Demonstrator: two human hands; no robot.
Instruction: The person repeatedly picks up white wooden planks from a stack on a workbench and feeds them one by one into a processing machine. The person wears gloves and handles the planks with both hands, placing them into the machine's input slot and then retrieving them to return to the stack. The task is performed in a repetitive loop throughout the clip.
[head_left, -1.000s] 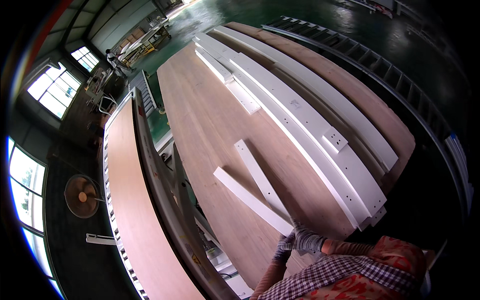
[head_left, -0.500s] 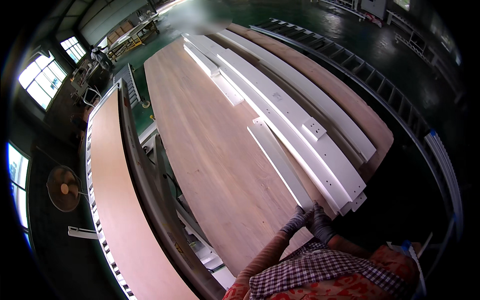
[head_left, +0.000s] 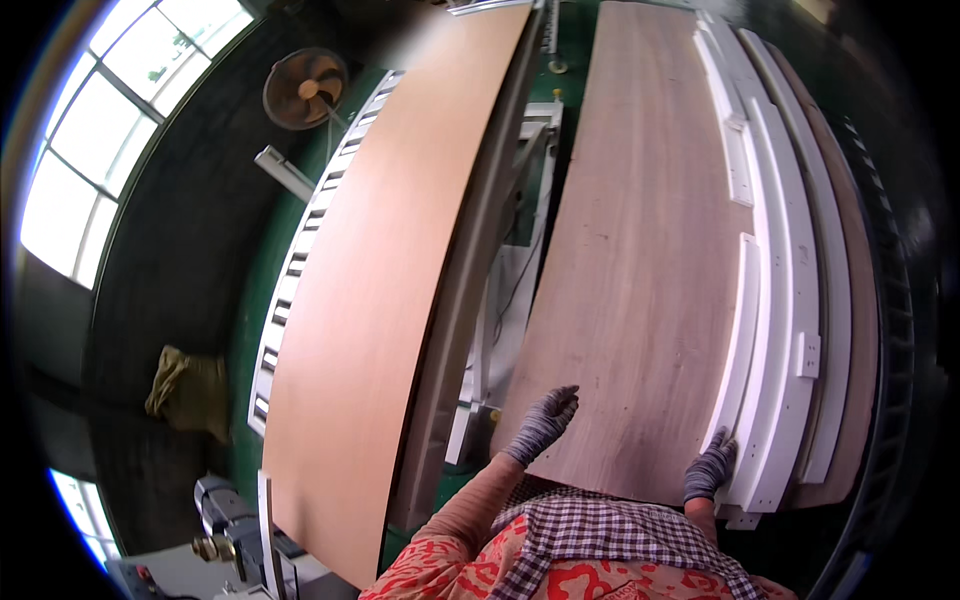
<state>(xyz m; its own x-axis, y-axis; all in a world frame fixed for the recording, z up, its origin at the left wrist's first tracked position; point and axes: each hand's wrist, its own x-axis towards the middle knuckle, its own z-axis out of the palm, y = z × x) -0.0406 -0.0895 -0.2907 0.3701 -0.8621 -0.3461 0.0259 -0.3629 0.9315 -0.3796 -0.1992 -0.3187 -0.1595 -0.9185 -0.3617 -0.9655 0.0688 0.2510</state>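
My left hand (head_left: 545, 425), in a grey knit glove, hovers over the front part of a wood-grain board (head_left: 630, 330). Its fingers are drawn together, and nothing shows in them. At the right, my gloved right hand (head_left: 710, 468) closes on the near end of a narrow white strip (head_left: 738, 335); the grip is partly hidden. That strip lies lengthwise along the board's right part, beside longer white panels (head_left: 790, 260) with small holes. A small white block (head_left: 808, 355) rests on one of these panels.
To the left, a long light-brown panel (head_left: 380, 250) lies on a white-edged roller frame (head_left: 300, 250). A gap with white metal framing (head_left: 540, 160) separates it from my board. Farther left are a fan (head_left: 305, 88), a sack (head_left: 190, 392) and a motor-like machine part (head_left: 228, 520).
My view has swung to the left. My left hand has come off the strip's near end and moved left over the board, while my right hand stays at that end.
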